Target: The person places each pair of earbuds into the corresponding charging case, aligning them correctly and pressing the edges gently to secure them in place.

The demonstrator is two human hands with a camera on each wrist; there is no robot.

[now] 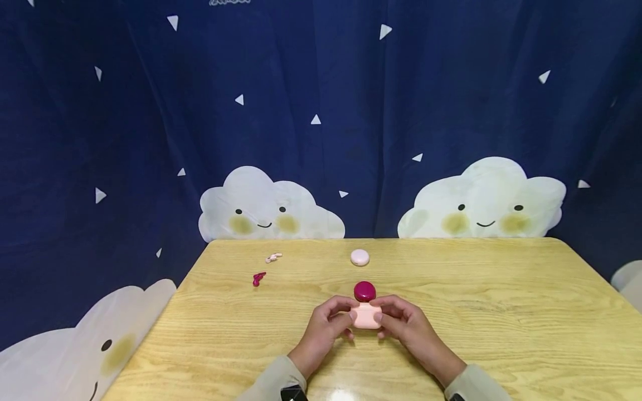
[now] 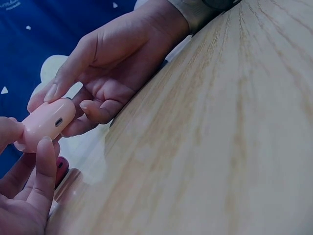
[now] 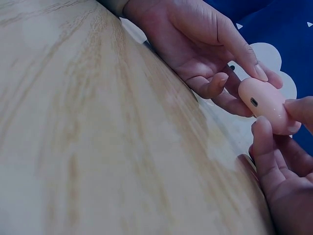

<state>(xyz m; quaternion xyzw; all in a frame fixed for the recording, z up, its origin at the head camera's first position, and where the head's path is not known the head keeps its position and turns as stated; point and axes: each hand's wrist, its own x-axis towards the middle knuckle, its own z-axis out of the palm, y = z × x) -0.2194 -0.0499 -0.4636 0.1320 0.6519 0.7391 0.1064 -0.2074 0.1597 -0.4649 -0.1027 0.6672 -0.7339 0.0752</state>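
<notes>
A peach-pink earbud charging case (image 1: 367, 316) is held level between both hands near the middle of the table. My left hand (image 1: 328, 324) pinches its left end with thumb and fingers. The right end is gripped by my right hand (image 1: 408, 328) in the same way. In the left wrist view the lid of the case (image 2: 46, 122) looks closed, and a charging port shows on its underside. The right wrist view shows the case (image 3: 269, 105) with fingers at both ends. Just beyond it lies a round magenta case (image 1: 364, 291).
Farther back stands a round pale pink case (image 1: 359, 257). At the back left lie pale pink earbuds (image 1: 273, 257) and magenta earbuds (image 1: 258, 278). The wooden table (image 1: 501, 312) meets a dark blue curtain (image 1: 351, 83) with cloud prints at its far edge.
</notes>
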